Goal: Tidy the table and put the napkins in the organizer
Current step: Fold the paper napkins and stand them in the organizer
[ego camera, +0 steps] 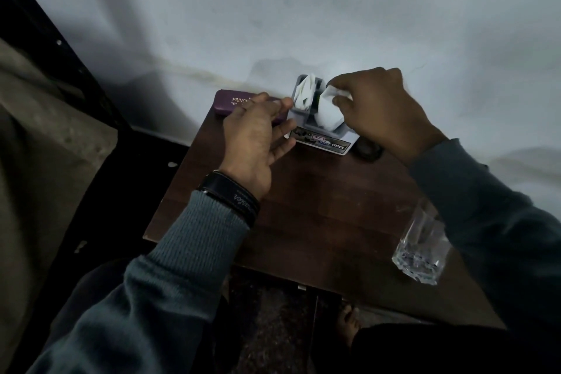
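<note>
At the far edge of the counter point(318, 206) against the wall, the right hand point(379, 109) pinches a napkin point(329, 112) into the organizer point(340, 130), the left hand point(255, 133) spread open beside it holding nothing, bare wood nearer, a glass point(422, 246) by the right edge.

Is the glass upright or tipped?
Upright. The glass stands on its thick base at the table's near right edge, mouth up. Contents: cannot tell.
</note>
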A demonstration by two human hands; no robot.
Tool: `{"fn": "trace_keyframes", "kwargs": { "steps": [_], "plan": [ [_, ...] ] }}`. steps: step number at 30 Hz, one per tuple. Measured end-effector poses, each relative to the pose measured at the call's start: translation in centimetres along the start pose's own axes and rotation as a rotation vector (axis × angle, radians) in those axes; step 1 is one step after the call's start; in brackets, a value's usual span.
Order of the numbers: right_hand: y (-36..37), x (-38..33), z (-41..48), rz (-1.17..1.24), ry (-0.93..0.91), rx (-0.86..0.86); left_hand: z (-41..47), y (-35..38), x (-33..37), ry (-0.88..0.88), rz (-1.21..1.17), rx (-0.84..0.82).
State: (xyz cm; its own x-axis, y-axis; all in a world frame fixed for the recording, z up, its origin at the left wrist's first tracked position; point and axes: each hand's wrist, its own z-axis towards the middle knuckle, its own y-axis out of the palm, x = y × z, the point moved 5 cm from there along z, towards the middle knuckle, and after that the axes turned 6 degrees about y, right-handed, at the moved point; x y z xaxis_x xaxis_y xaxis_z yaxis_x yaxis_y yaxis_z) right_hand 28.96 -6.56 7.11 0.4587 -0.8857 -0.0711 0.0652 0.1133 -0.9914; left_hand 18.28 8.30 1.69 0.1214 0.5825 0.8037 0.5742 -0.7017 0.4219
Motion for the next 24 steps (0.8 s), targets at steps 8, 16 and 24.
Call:
{"fn": "trace_keyframes", "kwargs": {
  "steps": [8, 16, 24],
  "plan": [
    [-0.3, -0.2, -1.3, 0.152, -0.061, -0.062, -0.1, 0.2, 0.2, -0.008, -0.014, 0.008],
    [-0.9, 0.1, -1.7, 0.121, -0.061, -0.030, -0.6, 0.2, 0.2, -0.010, 0.012, 0.005],
    [-0.9, 0.1, -0.4, 0.018, -0.092, -0.030, -0.6, 0.3, 0.1, -0.015, 0.025, 0.006]
  ]
}}
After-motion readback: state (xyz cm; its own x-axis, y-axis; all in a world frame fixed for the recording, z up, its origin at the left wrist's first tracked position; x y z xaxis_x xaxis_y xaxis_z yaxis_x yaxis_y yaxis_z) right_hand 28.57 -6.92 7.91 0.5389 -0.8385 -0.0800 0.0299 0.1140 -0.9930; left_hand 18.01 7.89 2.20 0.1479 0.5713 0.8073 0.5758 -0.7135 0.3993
